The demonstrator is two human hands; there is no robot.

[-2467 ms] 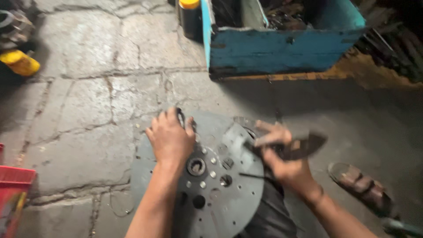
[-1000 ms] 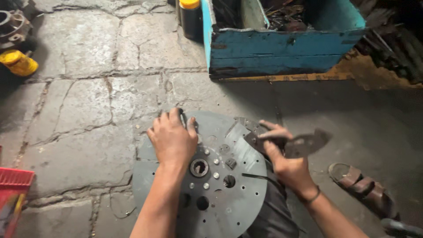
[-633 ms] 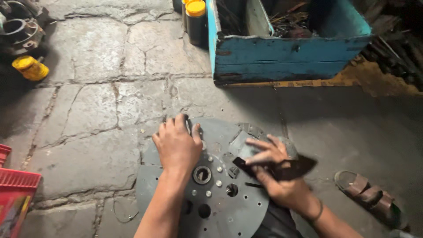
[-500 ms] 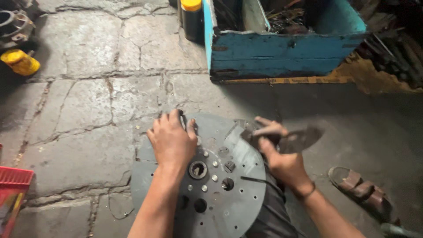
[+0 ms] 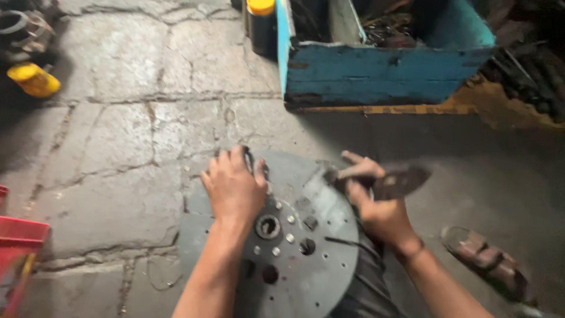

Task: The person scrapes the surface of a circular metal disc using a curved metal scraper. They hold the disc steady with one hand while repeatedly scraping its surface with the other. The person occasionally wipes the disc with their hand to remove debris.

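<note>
Left hand [image 5: 234, 185] pressed flat on a round metal plate [image 5: 294, 259]; right hand [image 5: 376, 203] beside it grips a blurred dark tool [image 5: 400, 181].

The left hand [image 5: 234, 185] covers part of the round metal disc [image 5: 306, 259] — its far rim under the palm cannot be seen, and a dark thing under the fingers is too hidden to name. The disc's near edge is cut off by the bottom of the view. To the disc's right, the right hand [image 5: 376, 206] grips a flat dark piece [image 5: 400, 181], motion-blurred — its shape is unclear. Far left of the disc, a red crate [image 5: 17, 247] is cut by the frame edge.
</note>
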